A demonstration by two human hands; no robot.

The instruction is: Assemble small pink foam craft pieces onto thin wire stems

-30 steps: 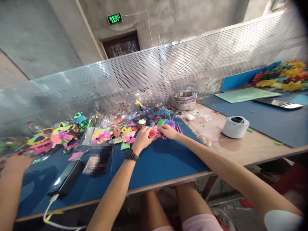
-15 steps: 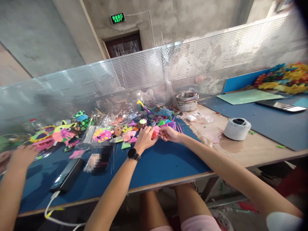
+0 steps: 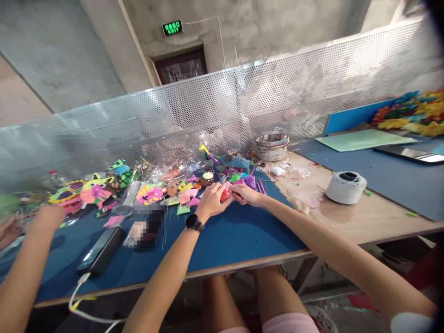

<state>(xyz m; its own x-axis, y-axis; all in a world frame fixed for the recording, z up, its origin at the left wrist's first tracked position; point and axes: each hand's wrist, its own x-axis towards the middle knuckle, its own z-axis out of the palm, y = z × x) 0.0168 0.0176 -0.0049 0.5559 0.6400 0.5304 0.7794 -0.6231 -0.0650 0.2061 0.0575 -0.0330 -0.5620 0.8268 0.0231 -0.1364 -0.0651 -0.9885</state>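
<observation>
Over the blue mat, my left hand, with a black watch on its wrist, has its fingers wrapped round a small red and pink piece. My right hand pinches at the right side of the same piece, its fingertips close to the left fingers. Exactly what the right fingertips grip is too small to tell. Just beyond the hands lie green and purple pieces, a blue dotted toy and a brown round piece with a pale top.
Colourful felt figures and a phone on a black block with a white cable lie left. A co-worker's hands are at far left. Rightward are a woven basket, a white roll and a green sheet.
My right fingers have shifted slightly and closed in nearer to the left hand on the piece. The co-worker's hand has moved right and looks more closed. The view has shifted a little.
</observation>
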